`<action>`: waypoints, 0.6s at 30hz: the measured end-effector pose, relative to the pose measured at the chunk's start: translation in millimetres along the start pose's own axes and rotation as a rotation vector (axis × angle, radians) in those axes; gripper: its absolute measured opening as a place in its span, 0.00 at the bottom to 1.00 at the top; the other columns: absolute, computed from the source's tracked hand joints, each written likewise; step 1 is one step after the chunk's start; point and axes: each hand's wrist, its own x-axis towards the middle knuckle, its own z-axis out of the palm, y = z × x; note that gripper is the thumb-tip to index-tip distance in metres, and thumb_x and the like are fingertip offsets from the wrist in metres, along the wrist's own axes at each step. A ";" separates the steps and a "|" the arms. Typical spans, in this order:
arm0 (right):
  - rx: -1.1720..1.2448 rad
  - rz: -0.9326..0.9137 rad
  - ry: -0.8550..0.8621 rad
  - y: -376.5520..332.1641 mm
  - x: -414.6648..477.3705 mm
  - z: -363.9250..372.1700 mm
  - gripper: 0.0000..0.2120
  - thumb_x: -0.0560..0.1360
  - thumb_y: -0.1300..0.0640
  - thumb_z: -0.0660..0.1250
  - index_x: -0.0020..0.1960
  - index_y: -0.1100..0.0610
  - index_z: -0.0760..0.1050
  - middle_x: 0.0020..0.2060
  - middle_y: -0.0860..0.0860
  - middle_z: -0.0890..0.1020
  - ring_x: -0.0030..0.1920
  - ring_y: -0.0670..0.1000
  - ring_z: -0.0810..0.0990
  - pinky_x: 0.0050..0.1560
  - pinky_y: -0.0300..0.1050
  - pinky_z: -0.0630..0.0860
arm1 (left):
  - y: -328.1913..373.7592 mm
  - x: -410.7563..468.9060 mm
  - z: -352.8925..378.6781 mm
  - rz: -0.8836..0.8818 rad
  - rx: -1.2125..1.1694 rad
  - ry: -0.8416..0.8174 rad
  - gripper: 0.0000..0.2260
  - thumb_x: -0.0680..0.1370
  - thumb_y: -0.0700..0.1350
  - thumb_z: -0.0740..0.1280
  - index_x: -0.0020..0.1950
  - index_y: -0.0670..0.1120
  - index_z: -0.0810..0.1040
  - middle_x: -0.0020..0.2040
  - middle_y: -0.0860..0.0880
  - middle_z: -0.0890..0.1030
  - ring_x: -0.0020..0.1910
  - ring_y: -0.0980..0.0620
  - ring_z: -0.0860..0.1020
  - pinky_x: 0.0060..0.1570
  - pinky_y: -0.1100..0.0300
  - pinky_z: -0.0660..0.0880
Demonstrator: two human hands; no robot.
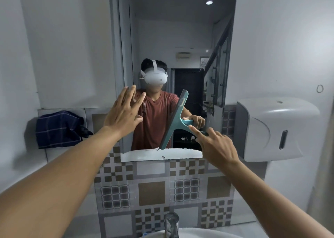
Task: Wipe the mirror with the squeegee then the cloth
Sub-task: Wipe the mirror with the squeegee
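The tall mirror [180, 39] hangs on the wall straight ahead and reflects a person in a headset. A teal squeegee [174, 122] lies against the lower glass, its blade running diagonally from upper right to lower left. My right hand [215, 147] is shut on its handle, with the forefinger stretched along it. White foam streaks the bottom strip of the mirror under the blade. My left hand [124, 113] is raised at the mirror's left edge, fingers spread, holding nothing. The dark blue checked cloth [59, 129] hangs on the wall to the left.
A white paper dispenser [274, 129] is mounted on the wall right of the mirror. Patterned tiles [151, 192] cover the wall below the glass. A chrome tap [171, 223] and the rim of a white basin [198, 233] sit at the bottom edge.
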 end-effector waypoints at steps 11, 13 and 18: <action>0.061 0.210 -0.078 22.2 -25.4 11.3 0.27 0.83 0.50 0.59 0.80 0.41 0.55 0.38 0.53 0.72 0.30 0.52 0.71 0.25 0.45 0.70 | 1.0 2.2 2.9 -0.029 -0.040 -0.002 0.45 0.71 0.52 0.77 0.81 0.50 0.56 0.81 0.38 0.53 0.80 0.36 0.50 0.76 0.42 0.53; 0.084 0.267 -0.095 18.7 -31.2 13.6 0.27 0.84 0.49 0.57 0.80 0.39 0.52 0.39 0.52 0.71 0.31 0.53 0.70 0.27 0.44 0.67 | 1.1 2.3 2.0 -0.029 -0.040 -0.005 0.44 0.72 0.52 0.77 0.81 0.50 0.57 0.81 0.38 0.52 0.80 0.36 0.50 0.76 0.44 0.52; 0.168 0.371 -0.123 14.9 -44.0 22.4 0.30 0.84 0.50 0.57 0.80 0.37 0.46 0.40 0.53 0.72 0.31 0.53 0.73 0.30 0.49 0.78 | 2.3 1.6 -0.5 -0.025 -0.042 -0.004 0.43 0.73 0.52 0.76 0.81 0.50 0.56 0.82 0.39 0.52 0.80 0.36 0.49 0.76 0.44 0.52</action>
